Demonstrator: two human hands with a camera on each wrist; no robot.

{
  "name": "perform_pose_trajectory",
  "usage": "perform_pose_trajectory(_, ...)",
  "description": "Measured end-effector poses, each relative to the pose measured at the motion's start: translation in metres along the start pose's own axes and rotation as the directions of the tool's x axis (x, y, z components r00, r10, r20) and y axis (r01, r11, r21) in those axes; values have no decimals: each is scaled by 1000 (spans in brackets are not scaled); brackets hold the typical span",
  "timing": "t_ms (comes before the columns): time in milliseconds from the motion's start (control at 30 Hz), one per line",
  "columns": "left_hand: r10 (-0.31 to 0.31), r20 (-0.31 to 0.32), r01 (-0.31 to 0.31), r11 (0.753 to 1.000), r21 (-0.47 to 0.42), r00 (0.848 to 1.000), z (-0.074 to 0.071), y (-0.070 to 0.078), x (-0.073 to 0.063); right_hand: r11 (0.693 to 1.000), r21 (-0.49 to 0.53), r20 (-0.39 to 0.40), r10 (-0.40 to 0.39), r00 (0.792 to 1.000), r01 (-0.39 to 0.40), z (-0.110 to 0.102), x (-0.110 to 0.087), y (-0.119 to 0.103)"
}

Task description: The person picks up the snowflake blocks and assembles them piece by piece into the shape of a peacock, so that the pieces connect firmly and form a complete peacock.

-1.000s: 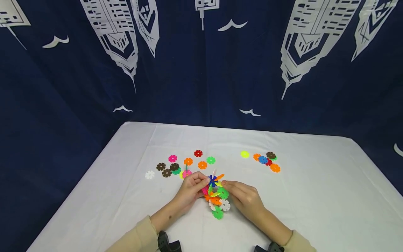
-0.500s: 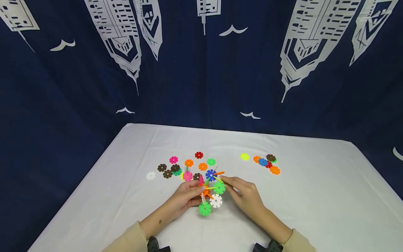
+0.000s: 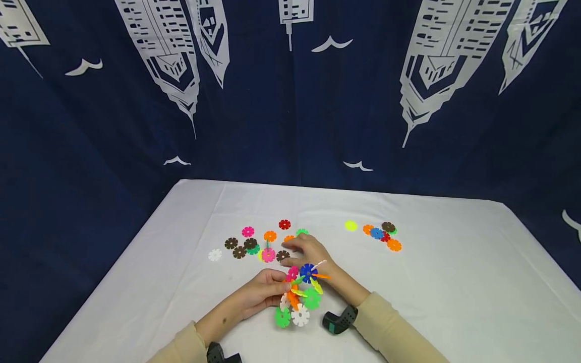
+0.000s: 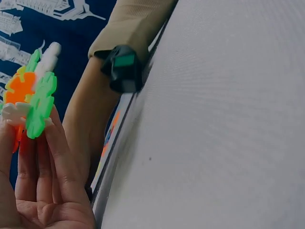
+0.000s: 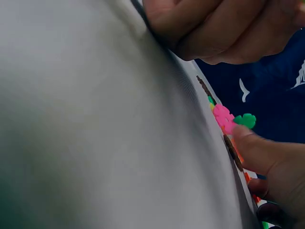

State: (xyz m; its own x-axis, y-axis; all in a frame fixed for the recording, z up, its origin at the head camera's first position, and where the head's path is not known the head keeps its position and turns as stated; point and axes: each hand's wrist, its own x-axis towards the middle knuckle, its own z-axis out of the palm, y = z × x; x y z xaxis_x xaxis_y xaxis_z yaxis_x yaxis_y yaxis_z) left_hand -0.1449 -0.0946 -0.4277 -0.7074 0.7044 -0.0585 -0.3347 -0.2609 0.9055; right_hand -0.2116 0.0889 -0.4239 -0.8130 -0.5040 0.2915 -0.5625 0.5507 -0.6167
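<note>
On the white-covered desk (image 3: 454, 277), a white disc (image 3: 215, 255) lies farthest left of the joined cluster of notched discs (image 3: 294, 298). Next, beyond the cluster and to its left, come three dark brown discs (image 3: 239, 252), then a pink disc (image 3: 268, 255) with a green one standing in it. The left hand (image 3: 259, 296), just left of the cluster, holds that cluster's left edge between thumb and fingers. A lone brown disc (image 3: 282, 256) lies beyond the cluster; the right hand (image 3: 310, 250) hangs beside it, thumb and fingertips parted, and whether they touch it cannot be told. Well right of the cluster and beyond it lie a yellow disc (image 3: 351, 226) and an overlapping multicoloured group (image 3: 377, 233).
</note>
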Motion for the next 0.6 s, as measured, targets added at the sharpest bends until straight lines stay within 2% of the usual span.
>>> perform_pose_trajectory(100, -1, 9, 1, 1000, 17, 1000, -1, 1, -1, 999, -46, 3, -3, 1000, 3, 8, 9, -2)
perform_pose_trajectory(167, -2, 11, 2, 1000, 29, 1000, -1, 1, 0, 1000, -21, -6, 16, 1000, -16, 7, 10, -1)
perform_pose_trajectory(300, -11, -5, 11, 999, 50, 1000, 0, 2, 1, 993, 110, -26, 42, 999, -39, 0, 3, 3)
perform_pose_trajectory(433, -27, -34, 29, 998, 58, 999, 0, 3, 1, 970, 239, -45, 65, 997, -53, -10, -9, 9)
perform_pose_trajectory(467, -33, -44, 35, 998, 61, 999, 0, 3, 1, 952, 300, -36, 80, 996, -65, -12, -12, 10)
perform_pose_trajectory(533, -42, -61, 46, 997, 68, 997, 1, 2, 2, 896, 431, -8, 120, 993, -105, -19, -19, 10)
perform_pose_trajectory(600, -53, -72, 58, 996, 70, 996, 2, 1, 2, 817, 557, 25, 165, 986, -151, -26, -28, 7)
